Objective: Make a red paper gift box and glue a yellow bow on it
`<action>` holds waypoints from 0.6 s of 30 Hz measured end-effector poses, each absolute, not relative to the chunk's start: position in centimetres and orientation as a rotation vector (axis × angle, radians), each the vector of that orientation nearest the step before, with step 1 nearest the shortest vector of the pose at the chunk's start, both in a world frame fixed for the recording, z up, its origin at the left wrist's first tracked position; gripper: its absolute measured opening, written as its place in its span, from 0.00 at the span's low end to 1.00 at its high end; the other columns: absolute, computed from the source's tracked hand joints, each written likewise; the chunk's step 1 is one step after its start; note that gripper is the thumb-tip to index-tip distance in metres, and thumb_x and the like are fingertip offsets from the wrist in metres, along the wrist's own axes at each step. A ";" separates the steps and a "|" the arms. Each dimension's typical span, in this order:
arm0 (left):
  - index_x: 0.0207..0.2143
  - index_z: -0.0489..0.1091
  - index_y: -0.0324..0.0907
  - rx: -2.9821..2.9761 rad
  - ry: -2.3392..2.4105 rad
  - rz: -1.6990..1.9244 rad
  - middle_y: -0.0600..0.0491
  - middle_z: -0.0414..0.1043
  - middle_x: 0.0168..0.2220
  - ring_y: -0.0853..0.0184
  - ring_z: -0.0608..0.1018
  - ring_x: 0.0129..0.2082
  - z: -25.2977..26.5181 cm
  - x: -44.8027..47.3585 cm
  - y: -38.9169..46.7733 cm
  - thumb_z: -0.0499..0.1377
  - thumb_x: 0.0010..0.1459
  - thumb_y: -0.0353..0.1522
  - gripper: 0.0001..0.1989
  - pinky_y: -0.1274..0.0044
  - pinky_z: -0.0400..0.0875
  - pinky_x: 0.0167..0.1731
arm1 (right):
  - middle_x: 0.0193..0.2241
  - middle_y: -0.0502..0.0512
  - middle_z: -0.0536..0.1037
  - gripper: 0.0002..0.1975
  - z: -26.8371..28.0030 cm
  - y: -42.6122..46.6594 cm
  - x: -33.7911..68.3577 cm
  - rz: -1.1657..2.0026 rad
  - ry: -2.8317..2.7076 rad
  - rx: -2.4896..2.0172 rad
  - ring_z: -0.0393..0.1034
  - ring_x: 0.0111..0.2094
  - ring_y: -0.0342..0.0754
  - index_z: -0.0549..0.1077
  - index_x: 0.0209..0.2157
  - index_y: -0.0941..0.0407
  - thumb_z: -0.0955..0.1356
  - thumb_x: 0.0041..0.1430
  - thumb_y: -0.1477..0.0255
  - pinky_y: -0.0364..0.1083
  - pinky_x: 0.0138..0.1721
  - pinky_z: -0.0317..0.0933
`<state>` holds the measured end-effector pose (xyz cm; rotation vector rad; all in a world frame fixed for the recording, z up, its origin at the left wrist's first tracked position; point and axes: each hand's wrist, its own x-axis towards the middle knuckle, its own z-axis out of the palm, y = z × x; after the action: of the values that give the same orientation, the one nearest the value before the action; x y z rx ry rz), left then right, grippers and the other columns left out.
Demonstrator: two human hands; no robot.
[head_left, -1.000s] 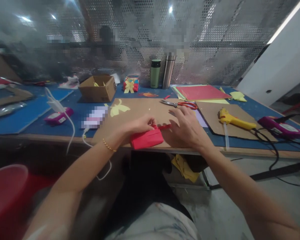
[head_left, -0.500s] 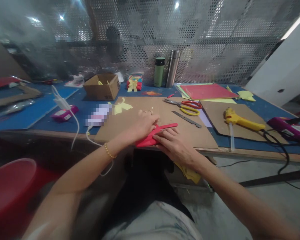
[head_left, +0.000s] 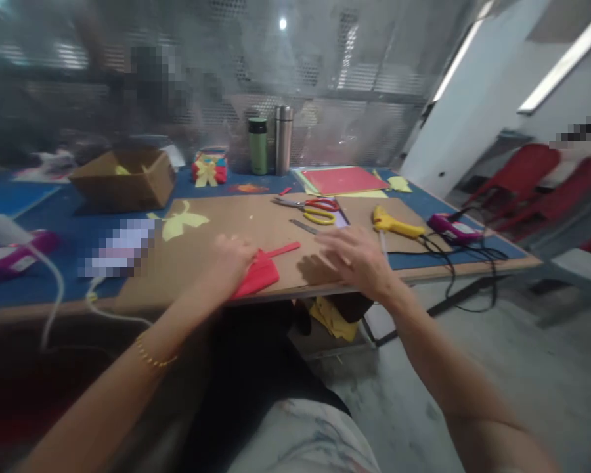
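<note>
My left hand (head_left: pixel 232 259) is closed on the left side of a flat red piece (head_left: pixel 261 274), perhaps folded paper or felt, near the cardboard's front edge. A narrow red strip (head_left: pixel 284 249) sticks out from it to the right. Apart from the red piece, my right hand (head_left: pixel 354 257) hovers with fingers spread and nothing in them, casting a shadow on the cardboard (head_left: pixel 246 220). Just beyond its fingertips lies a thin grey blade (head_left: pixel 304 226), partly covered by the hand. Scissors (head_left: pixel 320 210) with red and yellow handles rest behind it.
To the right, a yellow glue gun (head_left: pixel 396 225) lies on another cardboard sheet, its cable trailing to a purple box (head_left: pixel 456 228). Farther back stand a green bottle (head_left: pixel 259 148), a steel flask (head_left: pixel 284 141) and an open carton (head_left: pixel 123 180). Yellow paper cutouts (head_left: pixel 182 222) lie at left.
My right hand has let go of the red piece and moved right, toward the blade and glue gun. My left hand stays on the red piece. The view has turned right.
</note>
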<state>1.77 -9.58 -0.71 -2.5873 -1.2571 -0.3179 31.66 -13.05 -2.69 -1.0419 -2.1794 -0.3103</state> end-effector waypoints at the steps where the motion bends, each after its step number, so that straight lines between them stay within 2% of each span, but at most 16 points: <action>1: 0.31 0.79 0.41 -2.582 -1.226 -0.356 0.45 0.82 0.36 0.58 0.77 0.37 -0.9 1.5 -9.3 0.58 0.67 0.28 0.13 0.68 0.57 0.35 | 0.48 0.63 0.85 0.17 -2.4 -12.5 33.9 -0.384 -2.093 -1.166 0.76 0.48 0.56 0.82 0.51 0.53 0.62 0.76 0.69 0.55 0.49 0.66; 5: 0.29 0.78 0.42 -2.591 -1.173 -0.470 0.46 0.82 0.35 0.59 0.76 0.35 -1.8 1.1 -8.7 0.57 0.67 0.28 0.14 0.67 0.57 0.34 | 0.38 0.66 0.82 0.14 -1.7 -10.1 42.4 -0.620 -1.800 -1.732 0.71 0.43 0.60 0.83 0.36 0.55 0.64 0.68 0.71 0.57 0.46 0.62; 10: 0.29 0.79 0.43 -2.607 -1.212 -0.470 0.47 0.80 0.36 0.59 0.75 0.36 -2.1 1.2 -9.1 0.56 0.68 0.27 0.16 0.66 0.59 0.38 | 0.37 0.69 0.80 0.05 -2.4 -8.2 46.5 -0.493 -1.860 -2.023 0.67 0.40 0.58 0.77 0.29 0.56 0.70 0.59 0.76 0.57 0.43 0.57; 13: 0.32 0.79 0.42 -2.617 -1.167 -0.428 0.46 0.81 0.37 0.59 0.75 0.38 -2.0 1.2 -9.5 0.56 0.70 0.27 0.15 0.66 0.59 0.39 | 0.34 0.71 0.78 0.12 -3.0 -7.8 46.6 -0.418 -1.877 -2.082 0.63 0.35 0.53 0.69 0.22 0.55 0.74 0.53 0.78 0.57 0.39 0.51; 15: 0.32 0.79 0.41 -2.613 -1.130 -0.396 0.45 0.81 0.38 0.59 0.75 0.39 -1.9 1.1 -9.7 0.56 0.71 0.26 0.15 0.67 0.59 0.40 | 0.34 0.70 0.78 0.14 -3.2 -7.9 46.4 -0.398 -1.859 -2.101 0.61 0.33 0.50 0.68 0.20 0.55 0.75 0.53 0.77 0.57 0.38 0.49; 18: 0.32 0.78 0.40 -2.628 -1.117 -0.373 0.44 0.80 0.38 0.59 0.75 0.40 -1.7 1.1 -10.0 0.56 0.70 0.25 0.15 0.67 0.60 0.40 | 0.37 0.72 0.78 0.12 -3.4 -8.2 46.1 -0.453 -1.841 -2.142 0.61 0.32 0.50 0.71 0.24 0.55 0.75 0.56 0.73 0.57 0.37 0.48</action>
<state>1.13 -10.04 -1.74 -2.6279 -1.1167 -0.3734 46.14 -8.17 -3.36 -2.1423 -1.8411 -0.4528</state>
